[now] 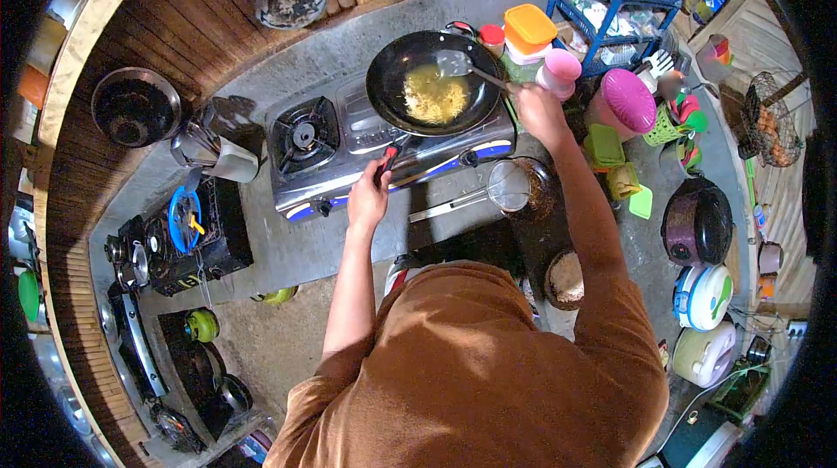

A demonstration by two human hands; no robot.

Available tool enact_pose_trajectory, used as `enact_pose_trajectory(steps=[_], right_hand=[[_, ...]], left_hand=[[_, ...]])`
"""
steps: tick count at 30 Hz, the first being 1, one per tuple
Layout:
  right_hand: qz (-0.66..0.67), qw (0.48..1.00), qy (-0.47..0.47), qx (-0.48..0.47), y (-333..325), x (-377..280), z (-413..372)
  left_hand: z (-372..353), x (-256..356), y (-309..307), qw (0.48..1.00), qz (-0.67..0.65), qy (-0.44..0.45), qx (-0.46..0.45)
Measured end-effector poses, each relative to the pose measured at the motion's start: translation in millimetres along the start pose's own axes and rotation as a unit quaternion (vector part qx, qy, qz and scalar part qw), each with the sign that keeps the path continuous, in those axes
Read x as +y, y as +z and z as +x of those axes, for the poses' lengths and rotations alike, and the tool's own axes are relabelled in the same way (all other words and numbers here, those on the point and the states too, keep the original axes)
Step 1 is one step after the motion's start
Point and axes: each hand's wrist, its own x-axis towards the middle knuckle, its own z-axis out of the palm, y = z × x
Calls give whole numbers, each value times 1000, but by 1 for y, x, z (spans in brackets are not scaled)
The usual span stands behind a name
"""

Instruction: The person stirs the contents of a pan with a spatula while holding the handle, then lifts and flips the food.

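A black wok [384,88] sits on the right burner of a two-burner gas stove [384,178]. Yellowish, scrambled-looking food [436,102] lies in liquid in its middle. My left hand [369,199] is closed around the wok's red and black handle [385,165], at the front of the stove. From the right, my right hand [539,115] grips the handle of a spatula [452,63], whose flat metal blade rests inside the wok at the upper edge of the food. The left burner [303,134] has no pan on it.
A strainer [508,185] lies over a dark pan before the stove. Right of the wok stand an orange-lidded container [529,27], pink cups [559,71], a pink-lidded tub [628,102] and a blue rack [613,10]. A utensil holder [234,160] is at left.
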Motion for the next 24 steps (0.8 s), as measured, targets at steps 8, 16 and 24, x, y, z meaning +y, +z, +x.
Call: enact_pose_trajectory(steps=[8,16,24], right_hand=[[-17,990,34,-134,-8,12,-5],[233,959,58,-153,0,0,-8],[110,991,78,12,8,-4,-6]], left_hand=[[1,-4,3,1000,0,2,5],[0,-1,0,1000,-2,1,5],[0,-1,1,1000,11,-2,4]])
